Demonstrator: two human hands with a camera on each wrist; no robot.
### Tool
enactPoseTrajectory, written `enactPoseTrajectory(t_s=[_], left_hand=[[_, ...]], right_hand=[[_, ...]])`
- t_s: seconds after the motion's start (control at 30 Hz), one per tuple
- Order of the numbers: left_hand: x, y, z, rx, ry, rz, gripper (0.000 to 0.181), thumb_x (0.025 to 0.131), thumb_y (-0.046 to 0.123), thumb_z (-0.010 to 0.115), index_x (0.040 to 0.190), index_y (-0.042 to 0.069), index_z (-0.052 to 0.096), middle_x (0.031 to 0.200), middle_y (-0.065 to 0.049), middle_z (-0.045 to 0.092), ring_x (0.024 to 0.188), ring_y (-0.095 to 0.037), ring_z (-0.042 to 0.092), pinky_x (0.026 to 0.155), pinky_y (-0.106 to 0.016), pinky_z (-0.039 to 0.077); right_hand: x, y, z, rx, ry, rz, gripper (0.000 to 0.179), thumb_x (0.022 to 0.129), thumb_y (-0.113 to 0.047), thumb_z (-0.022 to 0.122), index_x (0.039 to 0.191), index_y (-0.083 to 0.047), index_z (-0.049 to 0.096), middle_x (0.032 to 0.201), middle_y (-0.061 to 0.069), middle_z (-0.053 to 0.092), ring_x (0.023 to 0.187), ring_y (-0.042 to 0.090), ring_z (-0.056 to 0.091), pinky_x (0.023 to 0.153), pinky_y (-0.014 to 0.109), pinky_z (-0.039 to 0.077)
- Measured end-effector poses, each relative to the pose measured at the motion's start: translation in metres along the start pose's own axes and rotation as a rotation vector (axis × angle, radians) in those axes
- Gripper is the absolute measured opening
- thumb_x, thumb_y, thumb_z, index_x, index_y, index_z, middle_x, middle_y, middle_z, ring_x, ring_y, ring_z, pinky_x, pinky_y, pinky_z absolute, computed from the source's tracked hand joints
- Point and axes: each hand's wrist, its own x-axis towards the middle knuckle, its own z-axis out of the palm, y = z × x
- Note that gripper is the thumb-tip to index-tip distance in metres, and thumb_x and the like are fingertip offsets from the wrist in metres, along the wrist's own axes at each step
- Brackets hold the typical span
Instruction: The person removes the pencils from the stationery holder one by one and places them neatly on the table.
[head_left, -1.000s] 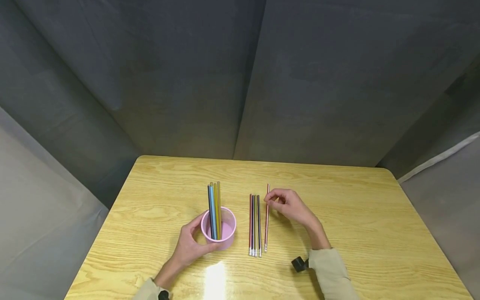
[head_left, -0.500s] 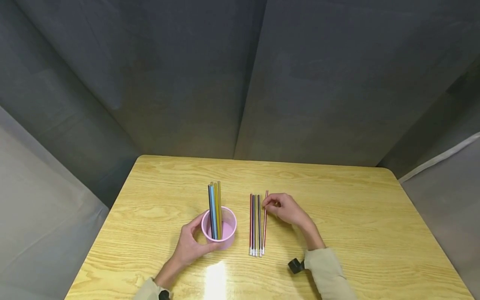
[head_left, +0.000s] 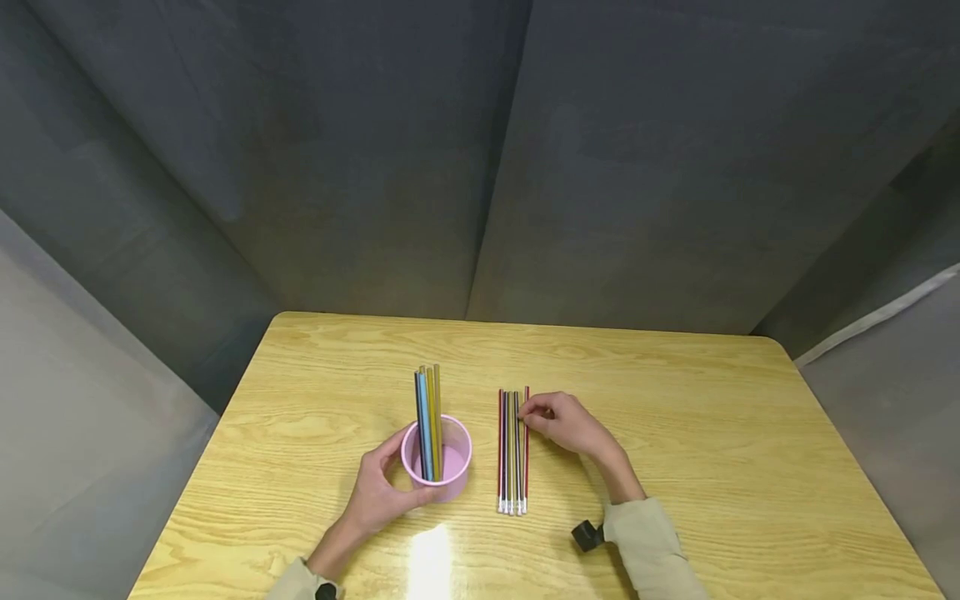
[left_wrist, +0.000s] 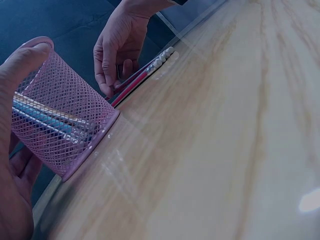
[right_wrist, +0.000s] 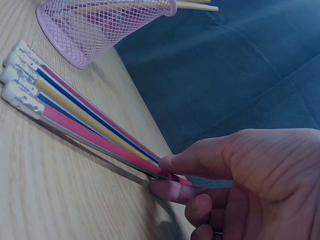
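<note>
In the head view my left hand (head_left: 375, 496) grips a pink mesh pencil cup (head_left: 459, 485) standing on the table, thumb and fingers around its sides. Several pencils (head_left: 430, 412), dark, light blue and yellowish, lean in the cup toward its far left. To the right of it lies a row of pencils (head_left: 509, 450) side by side, their white erasers toward me. My right hand (head_left: 566, 423) pinches the red pencil (right_wrist: 90, 127) at the row's right end, near its far tip. In the right wrist view thumb and index finger close on that pencil, right beside its neighbours.
The wood-grain table (head_left: 712, 433) extends to both sides and behind the pencils. Dark grey curtains (head_left: 375, 167) hang beyond its far edge. A bright glare patch (head_left: 430, 562) shows near the front. A small black device (head_left: 587, 535) sits at my right cuff.
My right hand has moved left and slightly toward me, bringing the red pencil from apart on the right up against the row. The left hand and cup have stayed in place.
</note>
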Motion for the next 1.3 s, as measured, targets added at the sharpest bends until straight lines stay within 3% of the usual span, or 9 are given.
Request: enactPoseTrajectory(t_s=[0.37, 0.7, 0.77, 0.93, 1.0, 1.07, 1.17, 1.3], left_hand=[[0.001, 0.002, 0.0, -0.01, 0.002, -0.006, 0.091, 0.067, -0.001, 0.094, 0.149, 0.004, 0.054, 0.142, -0.018, 0.065, 0.13, -0.02, 0.062, 0.118, -0.028, 0.042], [0.0, -0.001, -0.001, -0.006, 0.005, 0.006, 0.091, 0.067, -0.001, 0.094, 0.149, 0.002, 0.054, 0.142, -0.019, 0.064, 0.13, -0.02, 0.062, 0.117, -0.027, 0.043], [0.001, -0.002, -0.001, -0.007, 0.005, 0.009, 0.091, 0.068, -0.002, 0.094, 0.149, 0.001, 0.054, 0.142, -0.02, 0.064, 0.131, -0.02, 0.061, 0.118, -0.027, 0.042], [0.002, -0.002, 0.0, -0.007, 0.003, 0.008, 0.091, 0.067, -0.001, 0.094, 0.149, 0.002, 0.054, 0.143, -0.019, 0.063, 0.132, -0.02, 0.06, 0.119, -0.027, 0.04], [0.001, -0.001, 0.0, -0.009, 0.001, 0.0, 0.092, 0.067, -0.001, 0.094, 0.149, 0.003, 0.054, 0.143, -0.018, 0.063, 0.133, -0.019, 0.06, 0.119, -0.026, 0.039], [0.001, -0.001, 0.0, -0.01, -0.003, -0.007, 0.093, 0.067, -0.001, 0.095, 0.15, 0.004, 0.053, 0.144, -0.017, 0.063, 0.134, -0.02, 0.059, 0.12, -0.027, 0.039], [0.001, 0.001, 0.0, -0.01, 0.0, -0.019, 0.092, 0.067, -0.001, 0.094, 0.15, 0.005, 0.054, 0.143, -0.017, 0.063, 0.133, -0.019, 0.06, 0.119, -0.026, 0.039], [0.002, 0.0, -0.001, -0.003, 0.003, -0.015, 0.091, 0.067, -0.001, 0.094, 0.149, 0.003, 0.054, 0.142, -0.018, 0.064, 0.13, -0.019, 0.061, 0.117, -0.027, 0.042]], right_hand=[[0.0, -0.004, 0.001, -0.03, -0.015, 0.031, 0.016, 0.104, -0.01, 0.061, 0.112, -0.006, 0.075, 0.101, 0.007, 0.073, 0.082, 0.015, 0.055, 0.073, 0.026, 0.05], [-0.002, -0.007, -0.005, -0.039, 0.005, 0.038, 0.019, 0.105, -0.013, 0.061, 0.115, -0.007, 0.076, 0.101, 0.007, 0.072, 0.081, 0.017, 0.055, 0.067, 0.027, 0.049], [-0.001, -0.008, -0.006, -0.036, 0.035, 0.033, 0.019, 0.105, -0.013, 0.062, 0.116, -0.007, 0.076, 0.103, 0.007, 0.073, 0.077, 0.016, 0.054, 0.064, 0.026, 0.047], [-0.001, -0.014, -0.006, -0.01, 0.117, -0.018, 0.022, 0.104, -0.015, 0.065, 0.122, -0.009, 0.076, 0.082, 0.008, 0.068, 0.057, 0.009, 0.043, 0.05, 0.022, 0.04], [-0.001, -0.018, -0.005, 0.0, 0.138, -0.082, 0.023, 0.103, -0.014, 0.067, 0.123, -0.009, 0.076, 0.088, 0.01, 0.071, 0.055, 0.007, 0.04, 0.05, 0.021, 0.038], [-0.001, -0.023, -0.003, 0.008, 0.158, -0.156, 0.024, 0.101, -0.013, 0.068, 0.123, -0.007, 0.076, 0.107, 0.01, 0.075, 0.057, 0.006, 0.039, 0.052, 0.02, 0.037], [0.0, -0.033, 0.0, 0.028, 0.18, -0.245, 0.026, 0.1, -0.011, 0.069, 0.126, -0.006, 0.075, 0.134, 0.01, 0.07, 0.06, 0.009, 0.041, 0.054, 0.019, 0.038], [0.0, -0.046, 0.008, 0.066, 0.178, -0.288, 0.029, 0.1, -0.006, 0.069, 0.128, -0.009, 0.075, 0.138, 0.009, 0.069, 0.062, 0.009, 0.042, 0.055, 0.017, 0.038]])
